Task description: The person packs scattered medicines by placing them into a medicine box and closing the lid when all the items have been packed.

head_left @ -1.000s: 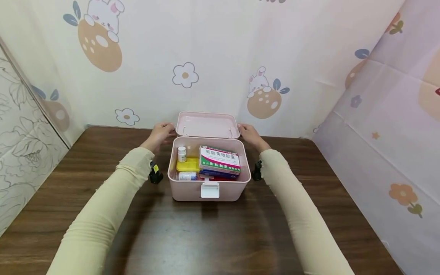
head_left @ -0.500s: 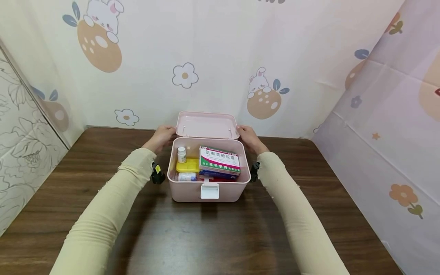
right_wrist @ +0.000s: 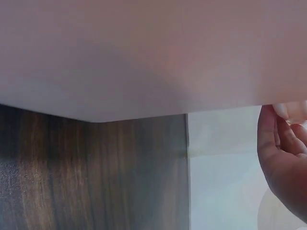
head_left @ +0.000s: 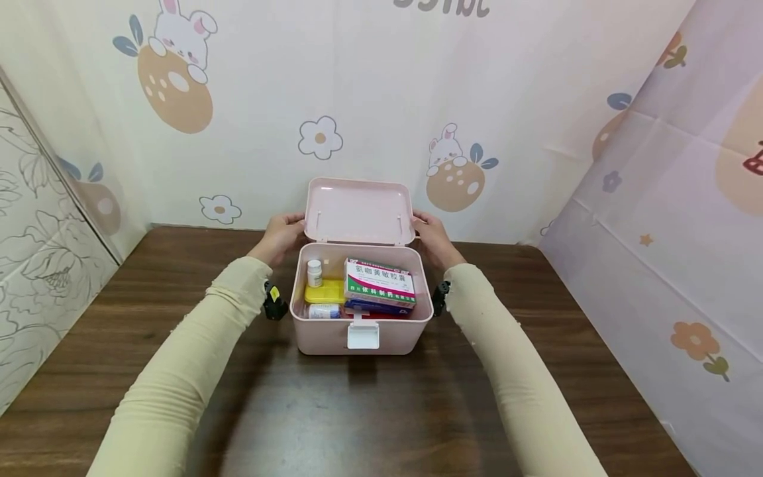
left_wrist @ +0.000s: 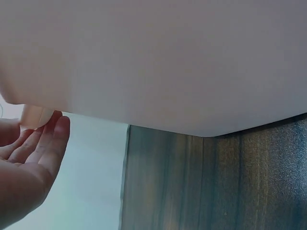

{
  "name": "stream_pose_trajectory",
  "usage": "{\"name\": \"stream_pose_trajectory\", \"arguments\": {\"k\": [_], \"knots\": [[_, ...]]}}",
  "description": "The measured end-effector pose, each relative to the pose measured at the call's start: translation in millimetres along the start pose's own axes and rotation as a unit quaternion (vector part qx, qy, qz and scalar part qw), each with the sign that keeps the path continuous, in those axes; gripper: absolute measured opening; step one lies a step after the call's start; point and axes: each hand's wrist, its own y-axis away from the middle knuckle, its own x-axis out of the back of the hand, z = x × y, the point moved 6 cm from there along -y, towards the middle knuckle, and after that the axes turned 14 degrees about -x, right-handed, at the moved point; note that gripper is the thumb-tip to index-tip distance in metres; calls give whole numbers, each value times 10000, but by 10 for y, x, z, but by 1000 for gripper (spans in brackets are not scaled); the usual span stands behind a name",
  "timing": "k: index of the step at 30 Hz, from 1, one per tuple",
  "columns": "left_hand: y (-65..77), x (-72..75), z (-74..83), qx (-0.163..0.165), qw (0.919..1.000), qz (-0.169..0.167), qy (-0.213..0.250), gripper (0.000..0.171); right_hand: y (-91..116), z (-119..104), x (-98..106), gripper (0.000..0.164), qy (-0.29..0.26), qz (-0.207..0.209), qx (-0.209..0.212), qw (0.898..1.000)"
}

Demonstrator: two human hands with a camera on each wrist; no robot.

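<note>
A pink plastic medicine box (head_left: 387,339) stands on the table with its lid (head_left: 359,211) raised at the back. My left hand (head_left: 279,238) grips the lid's left edge, thumb and fingers around it. On the opposite edge, my right hand (head_left: 435,240) holds the lid the same way. Both wrist views are mostly filled by the box's side walls, with the fingers at the lid beyond. Inside the box lie a white-and-green capsule carton (head_left: 379,281) over a blue carton (head_left: 381,307), a small white bottle (head_left: 314,273), a yellow case (head_left: 324,292) and a white-and-blue container (head_left: 324,311).
A white latch (head_left: 363,336) hangs on the box's front wall. The dark wood table (head_left: 352,417) ends at a patterned curtain (head_left: 369,79) close behind the lid. Another curtain (head_left: 673,218) borders the table on the right.
The lid has tilted further upright, its top edge rising between both hands. The hands first closed in on its edges. The head view has tipped slightly upward; the box contents stay put.
</note>
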Motion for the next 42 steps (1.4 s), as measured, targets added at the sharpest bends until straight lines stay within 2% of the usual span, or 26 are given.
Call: {"name": "stream_pose_trajectory", "arguments": {"k": [8, 13, 24, 32, 38, 42], "knots": [[-23, 26, 105, -431, 9983, 136, 376, 47, 88, -137, 5, 43, -665, 35, 339, 9972], [2, 46, 156, -598, 9976, 131, 331, 48, 138, -203, 12, 45, -916, -63, 548, 9943], [110, 116, 381, -1351, 9907, 161, 38, 48, 334, -343, 64, 42, -1034, -174, 928, 9901], [202, 105, 492, -1483, 9888, 36, -176, 43, 495, -406, 114, 34, -1124, -259, 1149, 9867], [286, 71, 557, -1319, 9904, 50, -403, 38, 575, -427, 130, 7, -1132, -296, 1109, 9869], [350, 20, 614, -1168, 9923, 75, -412, 50, 625, -426, 139, 18, -1186, -197, 896, 9887]]}}
